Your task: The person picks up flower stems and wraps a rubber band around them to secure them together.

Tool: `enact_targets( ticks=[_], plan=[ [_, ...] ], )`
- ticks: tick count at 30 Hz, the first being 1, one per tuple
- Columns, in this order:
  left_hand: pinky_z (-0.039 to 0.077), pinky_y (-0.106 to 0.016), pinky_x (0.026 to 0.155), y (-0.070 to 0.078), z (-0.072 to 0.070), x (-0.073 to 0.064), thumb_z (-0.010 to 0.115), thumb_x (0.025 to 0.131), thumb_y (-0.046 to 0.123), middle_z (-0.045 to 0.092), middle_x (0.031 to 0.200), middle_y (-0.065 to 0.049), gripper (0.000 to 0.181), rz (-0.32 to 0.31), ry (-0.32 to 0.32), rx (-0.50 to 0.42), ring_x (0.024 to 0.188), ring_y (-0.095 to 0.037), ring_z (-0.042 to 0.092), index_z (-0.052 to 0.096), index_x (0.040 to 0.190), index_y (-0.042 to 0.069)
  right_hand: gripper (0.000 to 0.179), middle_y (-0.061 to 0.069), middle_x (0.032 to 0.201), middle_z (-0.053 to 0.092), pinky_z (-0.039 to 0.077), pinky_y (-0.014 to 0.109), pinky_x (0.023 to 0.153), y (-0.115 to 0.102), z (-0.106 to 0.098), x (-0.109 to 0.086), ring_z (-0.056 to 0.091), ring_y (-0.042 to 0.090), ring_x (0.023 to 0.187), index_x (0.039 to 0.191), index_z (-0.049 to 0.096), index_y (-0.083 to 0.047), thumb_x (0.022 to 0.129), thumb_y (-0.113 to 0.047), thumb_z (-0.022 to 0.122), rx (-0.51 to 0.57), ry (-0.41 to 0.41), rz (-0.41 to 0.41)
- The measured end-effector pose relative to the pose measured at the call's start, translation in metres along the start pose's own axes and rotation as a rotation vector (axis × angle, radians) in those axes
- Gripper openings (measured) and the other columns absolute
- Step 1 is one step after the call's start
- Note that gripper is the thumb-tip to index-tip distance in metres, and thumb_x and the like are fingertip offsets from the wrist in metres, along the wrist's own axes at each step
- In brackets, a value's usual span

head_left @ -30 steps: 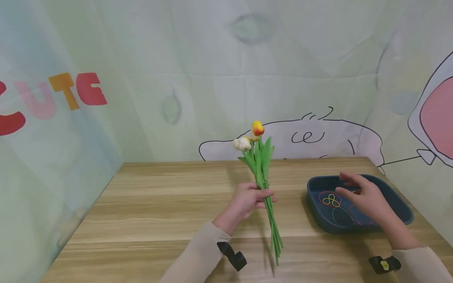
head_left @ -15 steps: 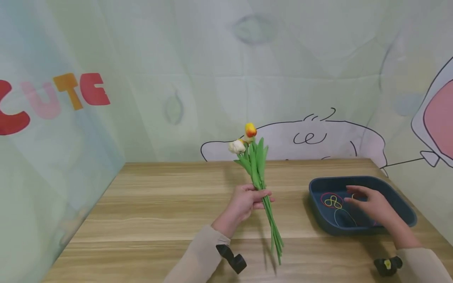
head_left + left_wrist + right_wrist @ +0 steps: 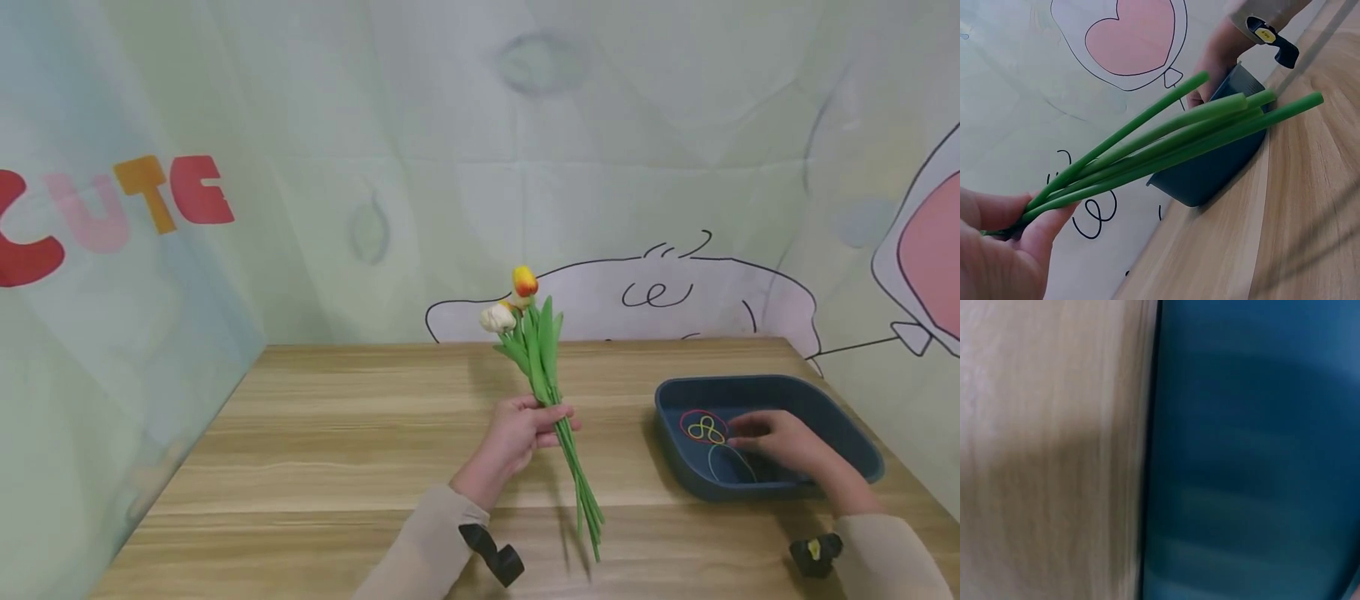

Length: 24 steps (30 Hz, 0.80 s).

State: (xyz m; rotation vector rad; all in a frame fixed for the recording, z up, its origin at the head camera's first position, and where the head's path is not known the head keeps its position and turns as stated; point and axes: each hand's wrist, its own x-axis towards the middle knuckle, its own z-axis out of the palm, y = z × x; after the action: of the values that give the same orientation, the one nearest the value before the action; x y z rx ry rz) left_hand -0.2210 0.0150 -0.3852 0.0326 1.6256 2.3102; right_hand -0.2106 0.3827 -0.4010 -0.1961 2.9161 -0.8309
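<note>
My left hand (image 3: 519, 435) pinches a bunch of artificial tulips (image 3: 542, 354) around the stems, holding it tilted above the table. One bloom (image 3: 525, 281) is yellow and orange, another (image 3: 498, 317) white. In the left wrist view, thumb and fingers press the green stems (image 3: 1166, 134) together, with the cut ends pointing away. My right hand (image 3: 783, 440) reaches down inside a dark blue tray (image 3: 675, 467), thumb and fingertips apart, beside a yellow rubber band (image 3: 706, 430) and a red rubber band (image 3: 684, 415). A greenish band (image 3: 711, 467) lies just in front. The palm hides part of the tray floor.
The tray stands on the right side of a wooden table (image 3: 360, 417), its wall (image 3: 1241, 456) filling much of the right wrist view. Behind the table hangs a printed cloth backdrop (image 3: 450, 167). Black wrist straps (image 3: 491, 554) sit on both sleeves.
My right hand has lowered into the tray, fingertips coming down beside the bands. The tulips' blooms have tipped slightly left and down while my left hand keeps its grip.
</note>
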Motion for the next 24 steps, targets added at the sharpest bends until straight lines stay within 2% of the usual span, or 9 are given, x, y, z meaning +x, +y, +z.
enact_targets(
  ticks=[4, 9, 16, 24],
  plan=[
    [0.061, -0.032, 0.076, -0.002, 0.000, 0.000, 0.063, 0.090, -0.003, 0.069, 0.100, -0.025, 0.022, 0.006, -0.002, -0.006, 0.084, -0.026, 0.072, 0.061, 0.109, -0.014, 0.038, 0.018, 0.096, 0.067, 0.055, 0.042, 0.075, 0.000, 0.001, 0.004, 0.062, 0.030, 0.089, 0.106, 0.064, 0.012, 0.085, -0.018, 0.073, -0.031, -0.036, 0.018],
    [0.061, -0.032, 0.076, -0.006, -0.001, 0.001, 0.063, 0.089, -0.003, 0.069, 0.100, -0.026, 0.022, 0.011, -0.005, -0.008, 0.084, -0.026, 0.072, 0.061, 0.109, -0.014, 0.033, 0.015, 0.093, 0.068, 0.055, 0.044, 0.075, 0.000, 0.002, 0.007, 0.062, 0.028, 0.087, 0.100, 0.066, 0.010, 0.083, -0.016, 0.075, -0.013, -0.076, 0.032],
    [0.061, -0.034, 0.078, -0.009, 0.001, 0.001, 0.063, 0.089, -0.003, 0.069, 0.099, -0.026, 0.023, 0.003, 0.000, -0.021, 0.082, -0.024, 0.072, 0.061, 0.109, -0.015, 0.023, 0.007, 0.085, 0.066, 0.049, 0.032, 0.069, 0.003, 0.006, 0.009, 0.056, 0.016, 0.079, 0.089, 0.067, 0.006, 0.081, -0.013, 0.075, -0.002, -0.068, 0.035],
    [0.060, -0.035, 0.079, -0.011, 0.002, 0.001, 0.063, 0.089, -0.004, 0.068, 0.101, -0.028, 0.023, -0.005, -0.003, -0.017, 0.085, -0.027, 0.072, 0.061, 0.109, -0.015, 0.009, 0.003, 0.080, 0.064, 0.044, 0.028, 0.066, 0.004, 0.008, 0.012, 0.052, 0.015, 0.075, 0.082, 0.067, 0.002, 0.083, -0.007, 0.070, 0.009, -0.087, 0.063]
  ],
)
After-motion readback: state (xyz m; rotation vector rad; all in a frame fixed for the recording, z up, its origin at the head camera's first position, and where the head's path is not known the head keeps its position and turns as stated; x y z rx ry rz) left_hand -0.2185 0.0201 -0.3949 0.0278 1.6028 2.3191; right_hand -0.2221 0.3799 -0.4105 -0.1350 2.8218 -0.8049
